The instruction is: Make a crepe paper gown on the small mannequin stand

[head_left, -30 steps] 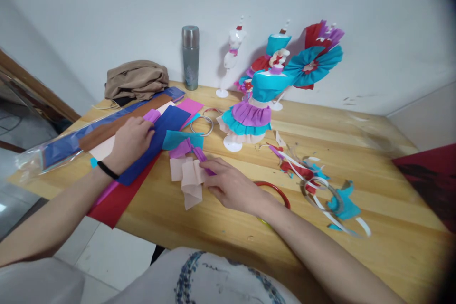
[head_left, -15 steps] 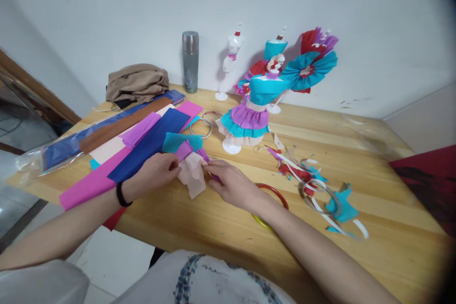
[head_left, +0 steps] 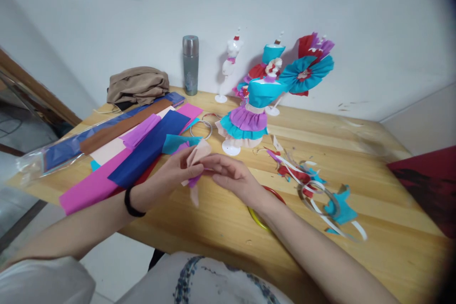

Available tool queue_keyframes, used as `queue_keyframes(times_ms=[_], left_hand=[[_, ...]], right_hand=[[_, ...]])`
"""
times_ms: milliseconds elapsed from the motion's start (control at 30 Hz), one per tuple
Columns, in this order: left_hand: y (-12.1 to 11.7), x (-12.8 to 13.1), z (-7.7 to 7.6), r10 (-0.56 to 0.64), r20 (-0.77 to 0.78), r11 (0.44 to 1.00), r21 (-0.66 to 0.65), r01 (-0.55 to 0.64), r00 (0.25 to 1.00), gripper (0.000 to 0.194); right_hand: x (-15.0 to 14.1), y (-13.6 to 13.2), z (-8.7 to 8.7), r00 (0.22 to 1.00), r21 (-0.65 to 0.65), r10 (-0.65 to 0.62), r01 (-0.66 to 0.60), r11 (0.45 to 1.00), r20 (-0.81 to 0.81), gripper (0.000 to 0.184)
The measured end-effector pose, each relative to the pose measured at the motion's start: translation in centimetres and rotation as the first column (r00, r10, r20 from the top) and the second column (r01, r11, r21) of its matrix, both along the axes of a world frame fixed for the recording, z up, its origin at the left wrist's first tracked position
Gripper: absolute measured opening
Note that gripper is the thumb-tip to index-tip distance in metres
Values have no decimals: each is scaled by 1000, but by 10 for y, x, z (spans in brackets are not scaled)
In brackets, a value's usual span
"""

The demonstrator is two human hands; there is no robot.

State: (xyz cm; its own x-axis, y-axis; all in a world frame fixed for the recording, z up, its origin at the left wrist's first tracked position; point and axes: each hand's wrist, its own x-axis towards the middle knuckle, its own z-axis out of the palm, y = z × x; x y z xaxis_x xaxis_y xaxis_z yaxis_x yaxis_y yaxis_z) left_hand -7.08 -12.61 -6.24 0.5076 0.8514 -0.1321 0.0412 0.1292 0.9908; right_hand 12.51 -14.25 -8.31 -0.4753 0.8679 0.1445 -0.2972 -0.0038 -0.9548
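Observation:
Between my thumb and fingers, my left hand pinches a small pale pink crepe paper piece, raised above the table and folded. Some purple crepe paper pokes out below the grip. My right hand meets it from the right, its curled fingertips at the paper's edge; their exact hold is partly hidden. Just behind the hands lies a teal crepe paper piece. A dress form in a teal top and a ruffled purple, teal and cream skirt stands beyond my right hand.
Stacked crepe paper sheets lie left, near a brown cloth. A thermos and a bare white dress form stand by the wall. Tape rings rest beside my right forearm; teal and red scraps are scattered right.
The pale pink paper has gone from hanging over the table to being lifted and folded upward in my left hand. My left hand has moved right, closer to my right hand.

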Motion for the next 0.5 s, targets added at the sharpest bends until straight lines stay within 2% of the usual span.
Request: queue_keyframes(times_ms=[100,200,233,300,400,500], left_hand=[[3,2,0,51,168,979,-204,-16,984,43],[3,1,-4,162,218,941,-328,-84,962,37],[3,0,-5,204,224,927,-357,-114,953,38],[1,0,-4,254,193,902,-402,-160,948,42],[0,0,0,284,82,882,-413,-227,955,40],[1,-1,2,247,52,890,-408,-205,968,30]], right_hand=[[2,2,-2,999,67,-45,43,997,24,15],[3,5,-5,981,229,-171,147,962,87,13],[3,6,-7,963,314,-237,187,931,130,15],[2,8,-9,894,504,-380,222,835,236,21],[2,10,-14,784,700,-514,149,699,347,27],[3,11,-18,733,738,-544,85,670,409,25]])
